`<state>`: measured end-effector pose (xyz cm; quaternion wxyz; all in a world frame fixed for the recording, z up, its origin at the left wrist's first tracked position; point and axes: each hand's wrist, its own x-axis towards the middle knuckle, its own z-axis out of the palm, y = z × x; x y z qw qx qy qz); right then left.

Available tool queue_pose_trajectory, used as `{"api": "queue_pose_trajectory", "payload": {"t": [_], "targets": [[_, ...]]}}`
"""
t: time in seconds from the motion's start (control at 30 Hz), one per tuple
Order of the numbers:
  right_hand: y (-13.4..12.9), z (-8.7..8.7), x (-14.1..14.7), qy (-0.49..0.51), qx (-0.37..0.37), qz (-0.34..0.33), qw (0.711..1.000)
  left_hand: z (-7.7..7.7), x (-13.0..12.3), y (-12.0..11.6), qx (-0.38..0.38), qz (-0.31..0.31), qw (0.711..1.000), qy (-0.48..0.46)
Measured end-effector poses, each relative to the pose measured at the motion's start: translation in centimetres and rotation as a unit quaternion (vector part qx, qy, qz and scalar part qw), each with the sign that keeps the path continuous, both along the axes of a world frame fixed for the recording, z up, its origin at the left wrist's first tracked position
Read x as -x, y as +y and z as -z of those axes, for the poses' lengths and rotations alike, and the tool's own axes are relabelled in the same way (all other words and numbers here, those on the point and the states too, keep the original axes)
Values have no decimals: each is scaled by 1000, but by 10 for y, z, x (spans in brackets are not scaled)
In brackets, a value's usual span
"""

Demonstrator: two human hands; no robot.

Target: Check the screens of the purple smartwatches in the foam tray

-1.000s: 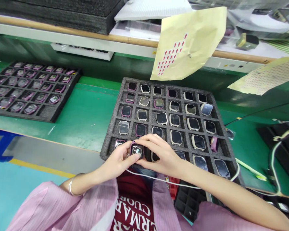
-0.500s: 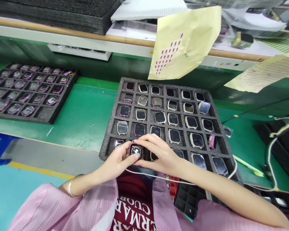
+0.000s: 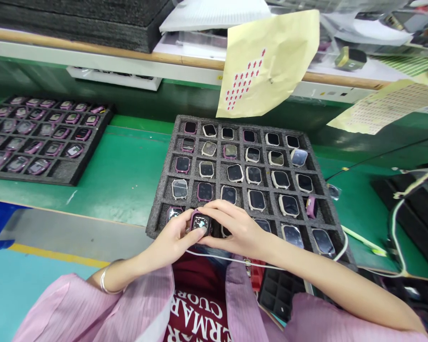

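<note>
Between both hands is a purple-framed smartwatch [image 3: 200, 223] without a strap, its screen lit with a dial. My left hand [image 3: 176, 235] grips it from the left, the thumb lying on the glass. From the right, my right hand [image 3: 237, 228] is closed around its edges, fingers along the top and thumb below. The watch is above the near left part of a grey foam tray [image 3: 267, 128], whose square compartments hold several watch bodies with purple or light frames. Both forearms hide part of the tray's near edge.
A second foam tray [image 3: 62, 173] with purple watches lies at left on the green bench [image 3: 128, 156]. Yellow paper [image 3: 267, 66] hangs from the shelf above. A white cable [image 3: 395, 237] loops at right and runs under my wrists. A black compartment tray [image 3: 278, 289] sits near my lap.
My hands keep the same grip on the watch and have barely moved. The view has shifted slightly, so the trays and shelf appear a little further left.
</note>
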<state>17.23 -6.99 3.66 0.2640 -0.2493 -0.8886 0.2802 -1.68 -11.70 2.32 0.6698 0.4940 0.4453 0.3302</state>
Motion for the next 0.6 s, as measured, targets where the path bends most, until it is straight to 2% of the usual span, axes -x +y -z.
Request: {"api": "queue_pose_trajectory", "payload": {"t": [0.33, 0.5, 0.57, 0.6], "targets": [[0, 2, 1, 0, -26, -4, 1000, 1, -1, -1, -7, 5, 1000, 1], [4, -4, 1, 17, -91, 7, 996, -1, -3, -4, -44, 1, 999, 7], [7, -9, 0, 43, -96, 22, 994, -1, -4, -7, -34, -14, 999, -30], [8, -10, 0, 53, -89, 39, 994, -1, -4, -9, -30, -43, 997, -49]]}}
